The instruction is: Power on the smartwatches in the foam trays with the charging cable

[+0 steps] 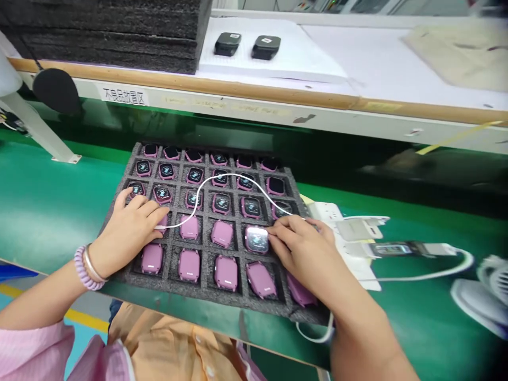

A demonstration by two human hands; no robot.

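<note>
A dark foam tray (170, 288) with square pockets holds rows of purple smartwatch bodies without straps. In the far rows they lie screen up, several of them lit; the near ones mostly show purple backs (189, 265). My left hand (135, 227) spreads over the tray's left side, its fingertips closed at the end of a white cable (234, 174). The cable arches across the tray to my right hand (304, 248). That hand's thumb and fingers pinch the edge of a smartwatch with a bright, reflective screen (257, 239). Part of the cable is hidden behind the hand.
On the right lie a white power strip (327, 211), a white charger plug (359, 229), a small meter with a display (392, 248) and a white fan (482, 296). A shelf (254, 98) above carries stacked black foam (103, 37) and two dark devices (266, 47).
</note>
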